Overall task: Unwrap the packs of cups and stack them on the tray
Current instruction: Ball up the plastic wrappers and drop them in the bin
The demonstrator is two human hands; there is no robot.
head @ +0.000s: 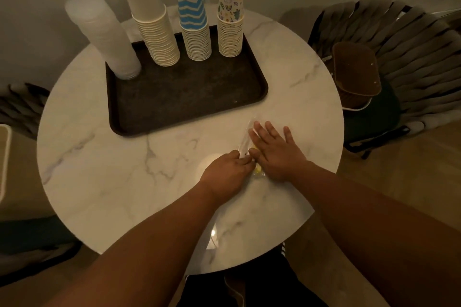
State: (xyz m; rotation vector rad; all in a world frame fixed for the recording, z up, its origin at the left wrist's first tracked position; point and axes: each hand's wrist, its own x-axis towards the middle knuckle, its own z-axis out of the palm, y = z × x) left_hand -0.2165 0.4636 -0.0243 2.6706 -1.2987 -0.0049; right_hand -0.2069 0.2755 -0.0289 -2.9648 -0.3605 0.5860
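A dark tray point(189, 104) lies on the round marble table point(104, 157). Along its far side stand a stack of clear plastic cups point(104, 37), a tall stack of plain white paper cups point(152, 20), a blue zigzag cup stack point(193, 20) and a stack with colourful prints point(230, 20). Near the table's front right lies a flattened clear plastic wrapper point(245, 137) with a yellow bit. My right hand point(277, 152) presses flat on it with straight fingers. My left hand point(227, 174) pinches the wrapper's near end between curled fingertips.
A woven grey chair point(399, 62) with a brown object point(356, 72) on its seat stands to the right. Another chair point(20, 107) is at the left edge. Wooden floor shows at the lower right.
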